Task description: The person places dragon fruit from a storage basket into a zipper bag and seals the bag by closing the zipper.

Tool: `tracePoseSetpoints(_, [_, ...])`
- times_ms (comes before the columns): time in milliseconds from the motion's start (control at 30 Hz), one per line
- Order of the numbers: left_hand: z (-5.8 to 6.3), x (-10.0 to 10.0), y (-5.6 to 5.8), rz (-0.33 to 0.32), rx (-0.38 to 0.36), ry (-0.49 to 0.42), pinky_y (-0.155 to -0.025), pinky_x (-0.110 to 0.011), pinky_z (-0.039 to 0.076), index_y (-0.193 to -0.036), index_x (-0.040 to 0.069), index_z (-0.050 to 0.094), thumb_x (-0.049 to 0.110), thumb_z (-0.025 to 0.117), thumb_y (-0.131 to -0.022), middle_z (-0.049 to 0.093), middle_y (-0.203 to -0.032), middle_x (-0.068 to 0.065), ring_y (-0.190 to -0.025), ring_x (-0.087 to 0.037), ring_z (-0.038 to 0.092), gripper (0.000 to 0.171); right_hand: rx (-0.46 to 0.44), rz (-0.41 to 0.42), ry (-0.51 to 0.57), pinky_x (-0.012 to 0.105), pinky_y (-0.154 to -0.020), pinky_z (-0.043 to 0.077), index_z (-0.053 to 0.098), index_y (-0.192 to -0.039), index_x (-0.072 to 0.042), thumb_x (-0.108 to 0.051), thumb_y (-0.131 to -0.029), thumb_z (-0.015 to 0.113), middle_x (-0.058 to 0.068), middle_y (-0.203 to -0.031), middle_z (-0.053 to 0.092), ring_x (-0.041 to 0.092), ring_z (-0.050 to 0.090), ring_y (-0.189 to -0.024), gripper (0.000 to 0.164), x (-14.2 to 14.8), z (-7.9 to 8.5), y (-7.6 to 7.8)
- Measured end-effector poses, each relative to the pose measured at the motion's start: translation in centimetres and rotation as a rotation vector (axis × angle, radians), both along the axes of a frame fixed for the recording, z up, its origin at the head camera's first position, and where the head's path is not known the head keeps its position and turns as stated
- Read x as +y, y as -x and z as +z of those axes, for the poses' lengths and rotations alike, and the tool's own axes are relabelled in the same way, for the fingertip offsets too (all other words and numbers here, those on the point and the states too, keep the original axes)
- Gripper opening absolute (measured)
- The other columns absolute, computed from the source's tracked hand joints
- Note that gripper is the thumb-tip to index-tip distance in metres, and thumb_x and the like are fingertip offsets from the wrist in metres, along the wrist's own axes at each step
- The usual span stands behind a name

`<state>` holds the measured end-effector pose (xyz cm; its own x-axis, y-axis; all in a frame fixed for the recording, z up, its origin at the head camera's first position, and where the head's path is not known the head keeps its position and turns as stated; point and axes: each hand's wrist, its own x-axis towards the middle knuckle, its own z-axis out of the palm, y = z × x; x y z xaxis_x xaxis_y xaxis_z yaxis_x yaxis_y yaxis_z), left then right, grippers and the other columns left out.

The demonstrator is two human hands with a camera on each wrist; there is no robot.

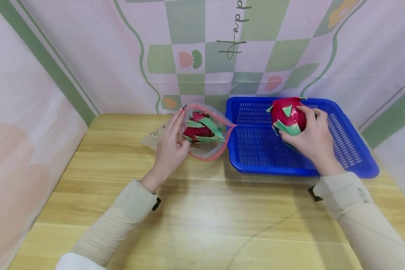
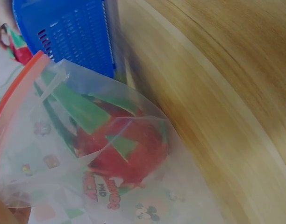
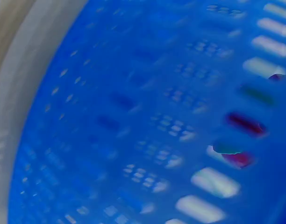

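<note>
A clear zip bag with a pink rim (image 1: pixel 227 141) lies mouth open on the table, cartoon prints visible on its side in the left wrist view. One red dragon fruit (image 1: pixel 196 132) with green leaf scales rests inside it. My left hand (image 1: pixel 170 144) grips the bag's left edge between thumb and fingers. To the right, my right hand (image 1: pixel 313 138) grips a second dragon fruit (image 1: pixel 288 112) over the blue plastic basket (image 1: pixel 273 171). The right wrist view is filled by the basket's slotted wall (image 3: pixel 110 93), with bits of red and green showing through slots.
The basket stands directly right of the bag on a wooden table (image 1: pixel 202 217). A patterned curtain (image 1: pixel 219 56) hangs behind the table and along both sides.
</note>
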<state>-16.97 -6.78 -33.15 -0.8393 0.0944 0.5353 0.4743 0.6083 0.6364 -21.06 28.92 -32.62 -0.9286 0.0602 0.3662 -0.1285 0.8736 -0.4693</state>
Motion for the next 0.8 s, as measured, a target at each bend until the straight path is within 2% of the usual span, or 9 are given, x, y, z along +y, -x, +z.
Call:
tracePoseSetpoints(267, [-0.1,-0.3,0.2,-0.039,-0.033,-0.02,-0.052,-0.018,0.036,-0.148,0.002,0.032,-0.004,0.045,-0.072,0.033,-0.155,-0.012,-0.144,-0.026,0.031,0.077,0.054,0.139,0.091,0.07,-0.09,0.041,0.042,-0.139,-0.009,-0.019,-0.068,0.08,0.029,-0.134,0.037,0.044,0.04,-0.119,0.081,-2.8,1.9,-1.3])
tracePoseSetpoints(333, [-0.2,-0.4,0.3,-0.048,-0.03,-0.023,-0.07,-0.023,0.048,-0.147,0.001,0.032,-0.003,0.045,-0.072,0.032,-0.156,-0.012,-0.144,-0.027,0.031,0.077,0.072,0.178,0.113,0.068,-0.089,0.042,0.043,-0.138,-0.008,-0.017,-0.067,0.081,0.028,-0.133,0.038,0.042,0.04,-0.119,0.081,-3.6,2.2,-1.7])
tracePoseSetpoints(367, [-0.2,-0.4,0.3,-0.052,-0.024,-0.022,-0.083,-0.028,0.05,-0.147,0.001,0.032,-0.003,0.045,-0.072,0.032,-0.156,-0.012,-0.144,-0.028,0.031,0.076,0.085,0.197,0.121,0.067,-0.089,0.042,0.044,-0.138,-0.008,-0.016,-0.067,0.081,0.028,-0.133,0.039,0.041,0.04,-0.119,0.081,-3.9,2.3,-2.0])
tracePoseSetpoints(433, [-0.3,-0.4,0.3,-0.059,-0.013,-0.022,-0.105,-0.04,0.042,-0.147,-0.001,0.033,-0.003,0.044,-0.071,0.033,-0.155,-0.014,-0.143,-0.03,0.031,0.076,0.104,0.235,0.138,0.064,-0.088,0.043,0.044,-0.137,-0.007,-0.014,-0.066,0.081,0.027,-0.132,0.04,0.039,0.04,-0.119,0.08,-4.7,2.6,-2.4])
tracePoseSetpoints(500, [-0.4,-0.4,0.4,-0.062,-0.002,-0.022,-0.118,-0.049,0.026,-0.146,-0.002,0.033,-0.003,0.044,-0.07,0.033,-0.155,-0.015,-0.142,-0.032,0.031,0.077,0.116,0.268,0.151,0.062,-0.088,0.044,0.045,-0.136,-0.007,-0.013,-0.065,0.081,0.027,-0.132,0.04,0.037,0.04,-0.119,0.079,-5.4,2.9,-2.9])
tracePoseSetpoints(800, [-0.2,-0.4,0.2,-0.053,-0.02,-0.016,-0.116,-0.053,0.022,-0.147,-0.001,0.032,-0.001,0.045,-0.07,0.031,-0.156,-0.014,-0.141,-0.034,0.029,0.078,0.122,0.39,0.134,0.06,-0.09,0.048,0.047,-0.133,-0.006,-0.012,-0.063,0.084,0.023,-0.137,0.039,0.035,0.041,-0.125,0.08,-7.9,3.7,-4.7])
